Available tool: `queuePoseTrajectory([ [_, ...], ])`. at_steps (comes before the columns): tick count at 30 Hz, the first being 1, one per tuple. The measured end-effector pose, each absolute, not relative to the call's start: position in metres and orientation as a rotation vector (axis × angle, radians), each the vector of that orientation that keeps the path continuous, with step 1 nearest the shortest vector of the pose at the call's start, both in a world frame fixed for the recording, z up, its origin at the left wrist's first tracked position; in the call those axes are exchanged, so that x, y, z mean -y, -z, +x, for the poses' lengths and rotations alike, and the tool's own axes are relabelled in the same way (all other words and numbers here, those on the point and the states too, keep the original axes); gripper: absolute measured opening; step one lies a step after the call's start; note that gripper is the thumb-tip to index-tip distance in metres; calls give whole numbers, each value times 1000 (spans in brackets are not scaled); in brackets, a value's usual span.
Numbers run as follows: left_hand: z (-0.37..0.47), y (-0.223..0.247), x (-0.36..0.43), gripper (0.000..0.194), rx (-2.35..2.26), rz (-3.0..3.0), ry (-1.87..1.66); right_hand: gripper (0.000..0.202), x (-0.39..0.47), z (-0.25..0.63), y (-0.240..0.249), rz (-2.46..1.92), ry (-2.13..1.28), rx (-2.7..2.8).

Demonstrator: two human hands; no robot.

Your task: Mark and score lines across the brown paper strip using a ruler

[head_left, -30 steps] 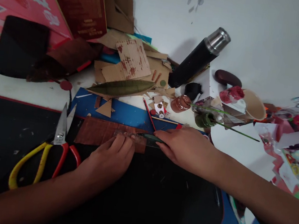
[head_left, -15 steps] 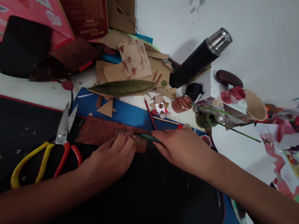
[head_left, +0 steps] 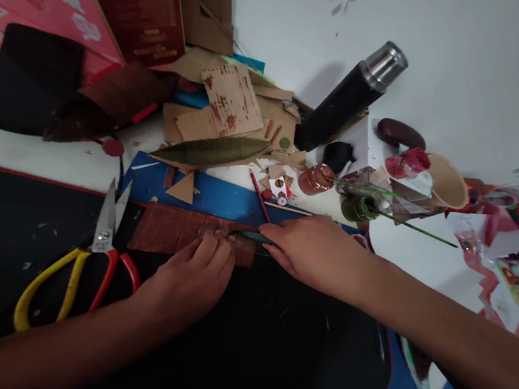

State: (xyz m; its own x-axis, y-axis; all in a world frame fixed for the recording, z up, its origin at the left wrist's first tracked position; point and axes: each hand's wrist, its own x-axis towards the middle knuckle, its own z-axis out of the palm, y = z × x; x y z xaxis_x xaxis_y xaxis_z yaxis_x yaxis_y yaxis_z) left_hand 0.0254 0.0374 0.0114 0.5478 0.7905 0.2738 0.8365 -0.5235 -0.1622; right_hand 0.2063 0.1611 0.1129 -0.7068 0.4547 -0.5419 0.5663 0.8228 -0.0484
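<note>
A brown-painted cardboard strip (head_left: 165, 228) lies flat on the black mat. My left hand (head_left: 203, 269) is closed, with its fingertips pressed down on a clear plastic piece (head_left: 248, 255) over the strip. Between the thumb and fingers of my right hand (head_left: 313, 251) is a slim dark green tool (head_left: 252, 236), whose tip points left at my left fingertips. That tip is too small and dark to make out. Large scissors (head_left: 103, 238) with yellow and red handles lie partly spread left of the strip, close to my left forearm.
Behind the strip, a blue board (head_left: 148, 174) bears cardboard scraps and a red pencil (head_left: 259, 194). Farther back are a long green leaf shape (head_left: 212, 153), a black thermos (head_left: 341, 107), a brown paint jar (head_left: 315, 179) and a green paint jar (head_left: 357, 208) with sticks.
The green tool and my right hand have shifted slightly left toward my left fingertips. My left hand stays pressed in place. The whole view has moved a little.
</note>
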Motion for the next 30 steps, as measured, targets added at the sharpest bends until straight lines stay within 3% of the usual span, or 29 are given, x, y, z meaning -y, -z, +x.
queuePoseTrajectory([
  [5, 23, -10, -37, 34, 1342, -2509, 217, 20, -160, 196, -120, 666, 143, -2453],
  [30, 22, -9, -37, 42, 1340, -2509, 247, 16, -164, 213, -114, 718, 210, -2430],
])
